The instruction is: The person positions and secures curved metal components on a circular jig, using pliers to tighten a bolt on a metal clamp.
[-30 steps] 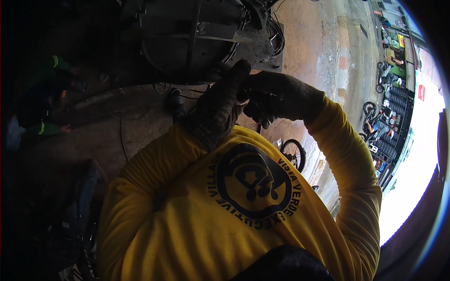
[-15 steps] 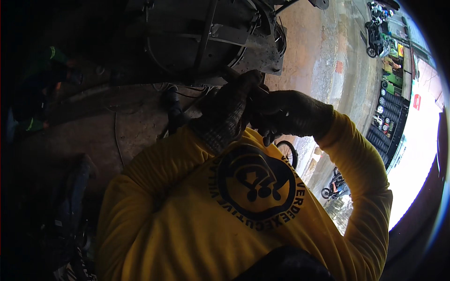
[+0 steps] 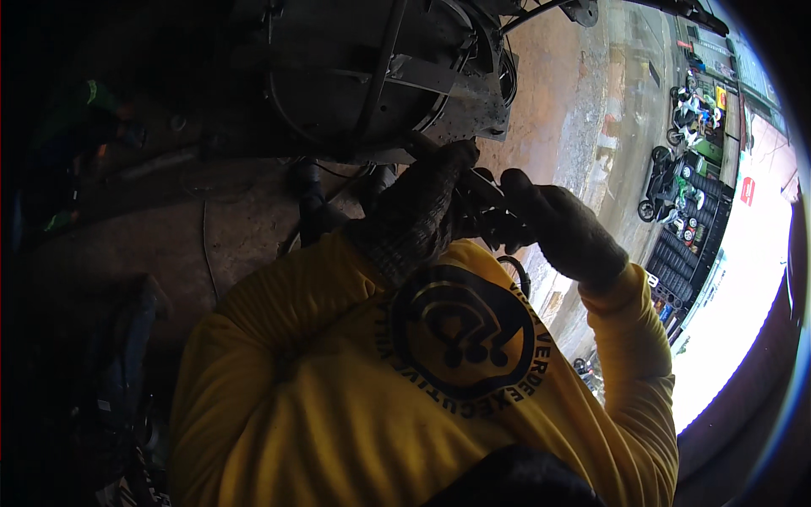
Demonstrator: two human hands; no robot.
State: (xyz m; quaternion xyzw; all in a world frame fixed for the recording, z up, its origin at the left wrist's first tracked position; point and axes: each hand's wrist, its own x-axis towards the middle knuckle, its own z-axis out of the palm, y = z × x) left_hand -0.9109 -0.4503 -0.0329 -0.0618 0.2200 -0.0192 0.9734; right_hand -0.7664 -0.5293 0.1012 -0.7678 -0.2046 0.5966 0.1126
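Note:
My left hand (image 3: 414, 203), in a dark knitted work glove, is closed around a dark bar-like metal piece (image 3: 421, 144). One end of the piece pokes out beyond the fist, by the edge of a dark steel plate. A thin, greyish metal part (image 3: 485, 188) shows between my two hands; I cannot tell its kind or whether it belongs to the same piece. My right hand (image 3: 574, 232), gloved too, is close beside it on the right. Its thumb and fingers curl toward this part, and what they grip is hidden in shadow.
A large round dark metal assembly (image 3: 329, 110) with crossing bars fills the top middle. A thin cable (image 3: 208, 253) lies on the floor. Someone's legs (image 3: 312, 198) stand beyond my left arm. Parked motorcycles (image 3: 655, 186) and stacked tyres (image 3: 676, 262) line the street at right.
My right hand has shifted right and slightly down, and its fingers have loosened, uncovering more of the thin metal part. My left hand keeps its grip, nearly in place.

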